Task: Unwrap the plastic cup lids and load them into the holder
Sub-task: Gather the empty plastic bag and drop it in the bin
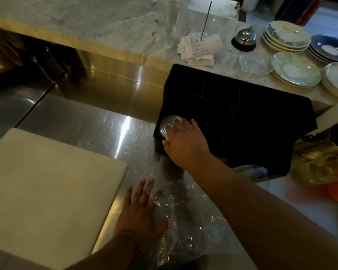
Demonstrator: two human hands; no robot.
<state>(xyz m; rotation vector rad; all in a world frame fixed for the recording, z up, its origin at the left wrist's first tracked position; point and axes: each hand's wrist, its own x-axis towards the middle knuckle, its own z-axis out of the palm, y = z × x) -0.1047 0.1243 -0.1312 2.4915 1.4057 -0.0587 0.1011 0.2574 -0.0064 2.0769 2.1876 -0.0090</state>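
A black holder (258, 106) with several compartments stands on the steel counter at the right. My right hand (185, 143) grips a stack of clear plastic cup lids (167, 124) at the holder's near-left corner compartment. My left hand (142, 213) lies flat, fingers spread, on the left side of a crumpled clear plastic wrap (185, 221) on the counter in front of me. Whether lids remain inside the wrap is hard to tell.
A white cutting board (47, 188) lies to the left. Behind the holder, a marble ledge carries stacked plates (287, 36), a glass saucer (254, 65), a service bell (244, 38), spiked receipts (199, 47) and a tall clear container (172, 18). Cluttered items (320, 164) sit at the right.
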